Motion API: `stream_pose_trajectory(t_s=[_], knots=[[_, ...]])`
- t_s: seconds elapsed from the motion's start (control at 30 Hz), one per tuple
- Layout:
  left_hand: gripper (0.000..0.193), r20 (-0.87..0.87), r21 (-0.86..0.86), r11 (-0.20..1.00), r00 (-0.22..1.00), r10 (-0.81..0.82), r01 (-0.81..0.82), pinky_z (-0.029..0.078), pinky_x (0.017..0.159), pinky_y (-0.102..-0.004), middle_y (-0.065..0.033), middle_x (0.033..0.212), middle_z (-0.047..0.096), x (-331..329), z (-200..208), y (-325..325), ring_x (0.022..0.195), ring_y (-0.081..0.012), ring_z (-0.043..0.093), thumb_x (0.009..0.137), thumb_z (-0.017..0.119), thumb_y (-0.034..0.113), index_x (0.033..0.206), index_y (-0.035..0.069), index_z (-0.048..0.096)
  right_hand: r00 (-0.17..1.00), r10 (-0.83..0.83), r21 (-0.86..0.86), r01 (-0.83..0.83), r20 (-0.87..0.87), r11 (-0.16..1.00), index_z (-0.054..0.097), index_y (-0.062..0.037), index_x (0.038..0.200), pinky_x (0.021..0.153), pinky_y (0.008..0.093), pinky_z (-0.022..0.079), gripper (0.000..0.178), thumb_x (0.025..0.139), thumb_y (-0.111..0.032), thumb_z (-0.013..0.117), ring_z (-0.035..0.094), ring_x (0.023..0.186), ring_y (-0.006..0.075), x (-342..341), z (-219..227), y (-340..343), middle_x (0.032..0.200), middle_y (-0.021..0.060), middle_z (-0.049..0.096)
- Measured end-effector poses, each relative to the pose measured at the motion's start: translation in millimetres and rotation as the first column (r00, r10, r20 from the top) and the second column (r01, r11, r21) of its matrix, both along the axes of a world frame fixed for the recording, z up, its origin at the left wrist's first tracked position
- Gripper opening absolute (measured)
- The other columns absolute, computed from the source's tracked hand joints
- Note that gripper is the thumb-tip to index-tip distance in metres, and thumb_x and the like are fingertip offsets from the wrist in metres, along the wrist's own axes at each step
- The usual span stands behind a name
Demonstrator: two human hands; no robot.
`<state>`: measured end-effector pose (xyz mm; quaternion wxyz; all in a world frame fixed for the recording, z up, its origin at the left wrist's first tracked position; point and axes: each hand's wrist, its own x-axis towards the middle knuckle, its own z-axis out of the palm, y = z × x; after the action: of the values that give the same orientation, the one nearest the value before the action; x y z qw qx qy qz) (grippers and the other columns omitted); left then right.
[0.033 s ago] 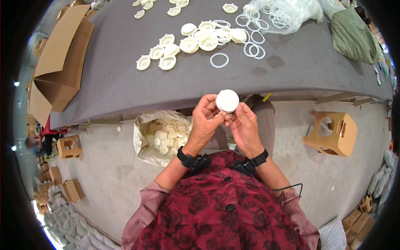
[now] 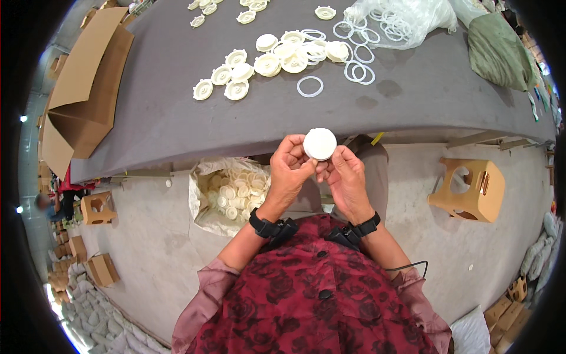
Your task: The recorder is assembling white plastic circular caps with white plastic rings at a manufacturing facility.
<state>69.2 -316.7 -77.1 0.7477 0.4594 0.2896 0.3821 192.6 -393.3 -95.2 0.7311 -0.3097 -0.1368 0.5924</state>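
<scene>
A round white plastic cap (image 2: 320, 144) is held up just off the table's front edge, its smooth face toward me. My left hand (image 2: 289, 168) pinches it at the left and lower rim between thumb and fingers. My right hand (image 2: 346, 177) has its thumb and fingertips closed at the cap's lower right rim. On the grey-covered table (image 2: 236, 127) ahead lie several cream caps (image 2: 267, 64), many with their ribbed inside up. Translucent sealing rings (image 2: 310, 87) are scattered among and beside them. The underside of the held cap is hidden.
A clear plastic bag (image 2: 413, 23) of rings and a green cloth bundle (image 2: 501, 53) sit at the far right. At the left stands an open cardboard box (image 2: 88, 88). Below the table edge, a white sack (image 2: 203, 215) holds many caps. Tan plastic stools (image 2: 471, 189) stand on either side.
Both hands have shifted the cap very slightly left; the hold looks the same.
</scene>
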Motion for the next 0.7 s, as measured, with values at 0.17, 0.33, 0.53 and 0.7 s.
stream_pose_trajectory(t_s=[0.17, 0.33, 0.53, 0.7], knots=[[0.038, -0.152, 0.131, 0.978, 0.978, -0.142, 0.162, 0.05, 0.08, -0.0226, -0.0067, 0.104, 0.068, -25, 5, 19, 0.09, -0.0082, 0.063, 0.088, 0.059, -0.005, 0.125, -0.002, 0.055, 0.876, -0.046, -0.034, 0.071, 0.481, 0.997, 0.061, 0.0012, 0.118, 0.073, 0.0268, 0.055, 0.029, 0.095, -0.016, 0.067, 0.064, 0.087, 0.0107, 19, 24, 8, 0.098, 0.007, 0.067], [0.045, -0.236, 0.136, 0.952, 0.943, -0.237, 0.273, 0.046, 0.075, -0.0208, -0.001, 0.091, 0.063, -28, 13, 18, 0.081, -0.0057, 0.057, 0.086, 0.056, -0.005, 0.131, 0.0, 0.052, 0.684, 0.124, -0.133, -0.04, 0.719, 0.99, 0.066, 0.0021, 0.113, 0.074, 0.0234, 0.051, 0.024, 0.091, -0.008, 0.07, 0.062, 0.083, 0.0073, 26, 14, 3, 0.091, 0.0023, 0.069], [0.052, -0.064, 0.101, 0.972, 0.976, -0.207, 0.213, 0.047, 0.086, -0.0255, -0.0048, 0.103, 0.063, -23, 9, 18, 0.096, -0.0095, 0.059, 0.083, 0.056, -0.007, 0.133, -0.001, 0.046, 0.938, -0.04, -0.085, 0.074, 0.344, 0.994, 0.061, 0.0013, 0.114, 0.077, 0.0234, 0.051, 0.022, 0.095, -0.007, 0.066, 0.063, 0.086, 0.0077, 2, 3, 16, 0.098, 0.0056, 0.069], [0.05, -0.171, 0.197, 0.98, 0.985, 0.023, 0.011, 0.047, 0.095, -0.0291, -0.0067, 0.11, 0.065, -41, 9, 10, 0.109, -0.0138, 0.06, 0.08, 0.057, -0.007, 0.129, -0.001, 0.05, 0.798, 0.082, -0.077, -0.045, 0.597, 0.996, 0.063, -0.0011, 0.113, 0.075, 0.0248, 0.051, 0.021, 0.095, -0.011, 0.067, 0.065, 0.087, 0.01, -11, 21, 38, 0.095, 0.0045, 0.069]])
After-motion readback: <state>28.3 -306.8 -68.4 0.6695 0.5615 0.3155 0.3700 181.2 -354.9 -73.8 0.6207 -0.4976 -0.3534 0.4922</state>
